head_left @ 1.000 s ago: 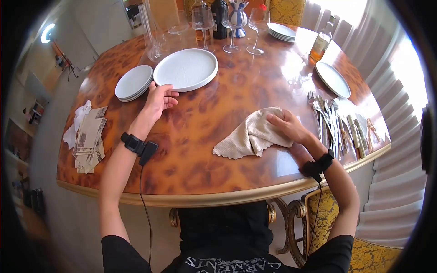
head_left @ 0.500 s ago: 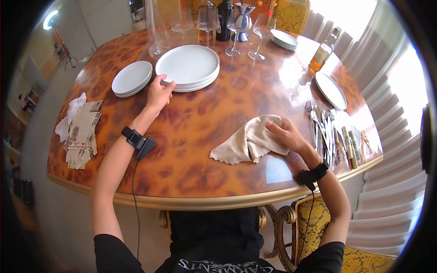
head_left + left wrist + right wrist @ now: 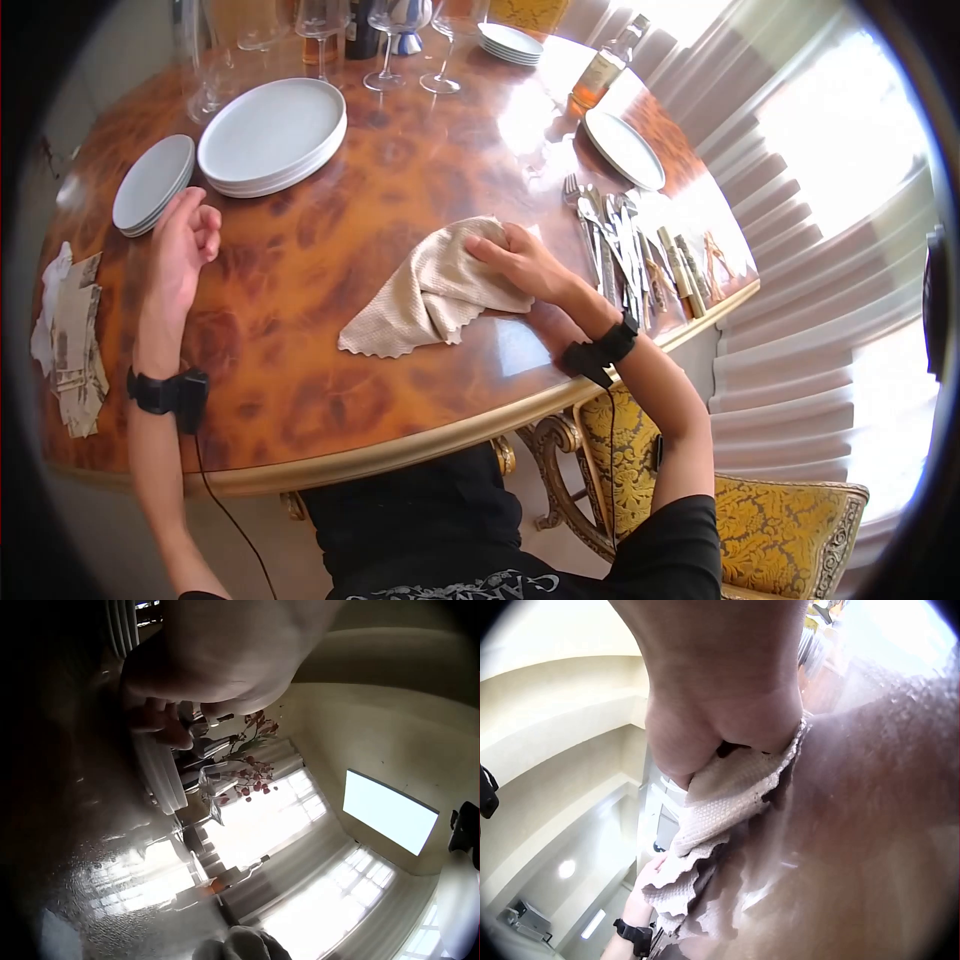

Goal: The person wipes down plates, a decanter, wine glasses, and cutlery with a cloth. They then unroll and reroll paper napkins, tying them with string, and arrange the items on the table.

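My right hand (image 3: pixel 525 265) grips a beige waffle-weave cloth napkin (image 3: pixel 420 290) by its upper right corner, thumb on top. The napkin drapes in loose folds over the glossy wooden table, its scalloped edge toward me; the right wrist view shows the folds hanging from the fingers. Over on the left, my left hand (image 3: pixel 182 245) holds nothing, its fingers loosely bent. Its fingertips are just short of a stack of small white plates (image 3: pixel 152 185). Slightly to the right and farther back stands a stack of large white plates (image 3: pixel 275 130).
Forks, spoons and other cutlery (image 3: pixel 615 240) lie at the right beside rolled bundles (image 3: pixel 680 265). Behind them are a white plate (image 3: pixel 625 150) and a liquor bottle (image 3: pixel 605 65). Wine glasses (image 3: pixel 385 50) line the far side. Printed papers (image 3: pixel 78 350) lie at the left edge.
My left hand has come away from the rim of the large plates and drawn back toward me. The right hand keeps its grip on the napkin. The head view has swung right.
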The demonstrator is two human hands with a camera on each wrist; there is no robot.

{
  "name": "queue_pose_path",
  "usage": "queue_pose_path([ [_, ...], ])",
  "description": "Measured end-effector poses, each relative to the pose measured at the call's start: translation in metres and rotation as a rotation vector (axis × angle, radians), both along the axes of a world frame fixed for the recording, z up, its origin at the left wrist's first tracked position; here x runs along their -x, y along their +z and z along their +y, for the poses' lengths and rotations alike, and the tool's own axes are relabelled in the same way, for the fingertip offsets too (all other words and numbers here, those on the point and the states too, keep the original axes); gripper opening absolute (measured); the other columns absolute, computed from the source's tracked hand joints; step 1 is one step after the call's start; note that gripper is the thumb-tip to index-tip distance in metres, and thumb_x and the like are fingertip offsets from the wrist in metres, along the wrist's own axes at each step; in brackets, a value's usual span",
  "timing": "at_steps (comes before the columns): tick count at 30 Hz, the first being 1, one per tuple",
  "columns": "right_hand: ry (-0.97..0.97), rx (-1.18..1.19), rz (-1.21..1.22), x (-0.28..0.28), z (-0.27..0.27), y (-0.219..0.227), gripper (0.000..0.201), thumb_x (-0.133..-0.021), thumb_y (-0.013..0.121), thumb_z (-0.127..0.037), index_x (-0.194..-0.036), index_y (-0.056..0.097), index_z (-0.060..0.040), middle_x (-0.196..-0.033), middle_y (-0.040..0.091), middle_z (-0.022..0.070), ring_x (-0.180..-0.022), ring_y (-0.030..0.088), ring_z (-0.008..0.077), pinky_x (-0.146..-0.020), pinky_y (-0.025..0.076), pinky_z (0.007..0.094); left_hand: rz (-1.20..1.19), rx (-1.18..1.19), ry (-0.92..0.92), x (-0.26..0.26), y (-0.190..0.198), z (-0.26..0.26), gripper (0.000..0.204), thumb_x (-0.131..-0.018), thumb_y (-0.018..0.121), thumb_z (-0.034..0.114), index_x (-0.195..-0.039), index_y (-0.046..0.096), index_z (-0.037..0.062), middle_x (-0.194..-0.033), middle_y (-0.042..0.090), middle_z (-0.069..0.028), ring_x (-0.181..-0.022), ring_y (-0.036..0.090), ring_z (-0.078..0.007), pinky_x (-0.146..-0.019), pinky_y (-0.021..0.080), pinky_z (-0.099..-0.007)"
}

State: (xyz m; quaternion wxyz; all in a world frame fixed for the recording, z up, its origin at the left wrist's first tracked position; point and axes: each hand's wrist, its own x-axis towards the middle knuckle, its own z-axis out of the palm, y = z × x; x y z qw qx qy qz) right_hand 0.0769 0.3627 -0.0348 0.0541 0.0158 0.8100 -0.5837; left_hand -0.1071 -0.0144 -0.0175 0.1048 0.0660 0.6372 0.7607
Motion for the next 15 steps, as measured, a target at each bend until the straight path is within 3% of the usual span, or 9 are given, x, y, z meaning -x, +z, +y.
queue_pose_path([
  [4,-0.002,-0.020,-0.022,0.001,0.000,-0.002,0.032,-0.098,0.056,-0.029,-0.111,0.061,-0.0002,-0.096,0.063,-0.0004,-0.087,0.053,0.0066,-0.079,0.046,0.0258,-0.057,-0.200,-0.049,-0.009,0.001,-0.016,0.018,-0.098,0.054,0.026,-0.099,0.055,0.0075,-0.071,0.056,-0.0008,-0.052,0.047,-0.0089,-0.049,0.035,-0.0222],
  [13,-0.023,-0.024,0.015,0.005,0.003,-0.010,0.026,-0.097,0.052,-0.015,-0.117,0.060,-0.0002,-0.107,0.062,0.0007,-0.099,0.053,0.0065,-0.088,0.045,0.0238,-0.028,-0.204,-0.031,-0.025,0.003,-0.023,0.017,-0.098,0.053,0.024,-0.098,0.057,0.0075,-0.069,0.055,-0.0006,-0.053,0.046,-0.0088,-0.050,0.034,-0.0227],
  [15,-0.121,-0.027,-0.128,0.003,0.001,-0.003,0.025,-0.098,0.051,-0.012,-0.118,0.060,0.0002,-0.108,0.062,0.0014,-0.100,0.055,0.0079,-0.088,0.045,0.0245,-0.011,-0.197,-0.025,-0.026,0.001,-0.024,0.016,-0.098,0.052,0.023,-0.098,0.056,0.0076,-0.069,0.055,-0.0005,-0.053,0.046,-0.0085,-0.050,0.034,-0.0224],
])
